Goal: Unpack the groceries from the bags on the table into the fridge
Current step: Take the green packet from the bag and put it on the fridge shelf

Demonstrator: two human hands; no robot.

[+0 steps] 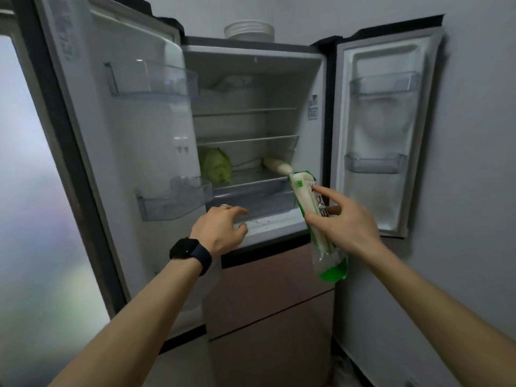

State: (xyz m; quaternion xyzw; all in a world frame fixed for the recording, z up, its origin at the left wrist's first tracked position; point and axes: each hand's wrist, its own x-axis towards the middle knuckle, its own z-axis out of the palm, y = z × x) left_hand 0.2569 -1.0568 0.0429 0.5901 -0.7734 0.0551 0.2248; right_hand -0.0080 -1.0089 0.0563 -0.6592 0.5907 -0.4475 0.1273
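The fridge (254, 54) stands with both upper doors wide open. My right hand (342, 219) grips a long white radish in a green-and-clear plastic bag (307, 199), tilted with its top toward the lowest shelf's right end. On that shelf lie a green cabbage (216, 164) at the left and a bare white radish (276, 166) at the right. My left hand (220, 229), with a ring and a black watch on the wrist, hovers with loosely curled fingers in front of the clear drawer (251, 195), holding nothing.
The left door (134, 107) and right door (385, 121) carry clear bins. A white wrapped bundle (231, 82) sits on the top shelf. A stack of white bowls (248, 30) rests on the fridge top. Pinkish lower drawers (265, 289) are closed. A wall is at the right.
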